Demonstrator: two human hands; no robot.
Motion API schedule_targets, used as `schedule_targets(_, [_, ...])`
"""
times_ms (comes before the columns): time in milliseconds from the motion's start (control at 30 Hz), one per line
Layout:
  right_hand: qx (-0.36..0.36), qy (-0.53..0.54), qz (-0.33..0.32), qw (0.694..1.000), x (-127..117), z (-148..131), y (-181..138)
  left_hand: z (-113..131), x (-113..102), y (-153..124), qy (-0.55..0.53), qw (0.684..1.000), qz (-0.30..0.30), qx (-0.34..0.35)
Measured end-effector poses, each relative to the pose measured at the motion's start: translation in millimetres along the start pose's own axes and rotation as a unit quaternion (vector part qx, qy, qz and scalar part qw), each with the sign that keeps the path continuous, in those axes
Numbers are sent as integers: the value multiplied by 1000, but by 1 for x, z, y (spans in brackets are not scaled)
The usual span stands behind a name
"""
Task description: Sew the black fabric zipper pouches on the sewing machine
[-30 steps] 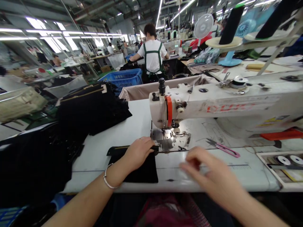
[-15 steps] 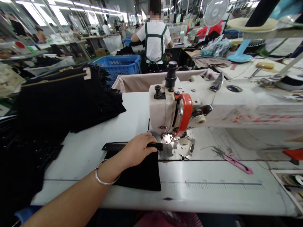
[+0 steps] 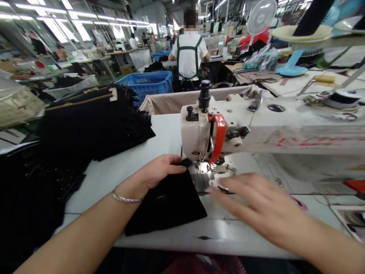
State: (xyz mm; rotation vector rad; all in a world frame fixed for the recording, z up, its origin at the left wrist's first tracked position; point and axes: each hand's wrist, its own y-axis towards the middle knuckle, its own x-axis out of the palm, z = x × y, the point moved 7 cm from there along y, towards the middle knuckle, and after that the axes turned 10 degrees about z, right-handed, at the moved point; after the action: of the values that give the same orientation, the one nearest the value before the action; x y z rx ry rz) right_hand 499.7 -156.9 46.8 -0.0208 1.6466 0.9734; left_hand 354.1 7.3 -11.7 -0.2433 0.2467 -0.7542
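My left hand pinches the top corner of a small black fabric piece lying on the white table, right beside the needle area of the cream sewing machine. My right hand reaches in from the right with fingers stretched out flat above the metal needle plate; it is smeared by motion and holds nothing that I can see.
A tall stack of black fabric pieces fills the table's left side. A blue basket and a person in a white shirt with green straps are behind. Thread spools and a fan stand at the right.
The black piece has been turned and its corner moved up towards the needle by my left hand. My right hand, out of view half a second ago, has come back in from the right.
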Motion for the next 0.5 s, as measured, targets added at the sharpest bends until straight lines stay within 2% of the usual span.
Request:
schedule_targets(100, [-79, 21, -6, 997, 34, -21, 19, 3, 5, 4, 76, 995, 36, 48])
schedule_targets(233, [-46, 46, -27, 998, 77, -17, 37, -1, -6, 22, 140, 981, 101, 86])
schedule_targets(367, [1, 27, -56, 998, 91, -8, 41, 4, -15, 52, 200, 962, 131, 134])
schedule_targets(500, [38, -14, -63, 997, 92, -3, 41, 21, -9, 73, 268, 933, 142, 193])
